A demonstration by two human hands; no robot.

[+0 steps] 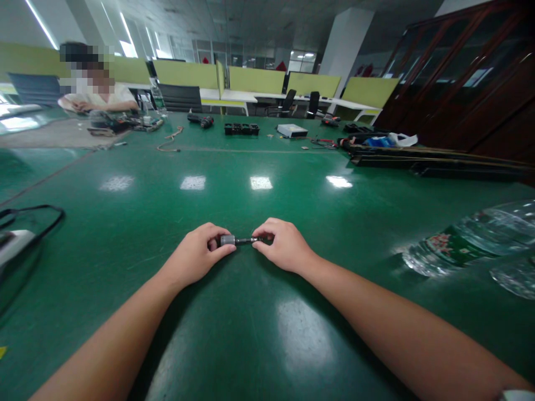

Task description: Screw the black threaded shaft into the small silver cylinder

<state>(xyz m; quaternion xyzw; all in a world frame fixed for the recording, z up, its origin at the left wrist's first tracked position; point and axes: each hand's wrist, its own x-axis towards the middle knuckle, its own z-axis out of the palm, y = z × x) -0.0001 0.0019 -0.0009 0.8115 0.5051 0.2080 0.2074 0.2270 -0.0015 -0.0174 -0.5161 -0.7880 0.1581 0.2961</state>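
Observation:
Just above the green table, my left hand is closed around one end of a small screwdriver-like tool. That end is a thick grey cylinder, from which a thin dark shaft runs to the right. The thumb and fingers of my right hand pinch the shaft's other end. The tool lies roughly level between both hands, its two ends partly hidden by my fingers. Its exact kind is too small to make out.
A clear water bottle with a green label lies at right. A white device with a black cable sits at left. Across the green table are a power drill, a black tray and dark bars. A person sits far left.

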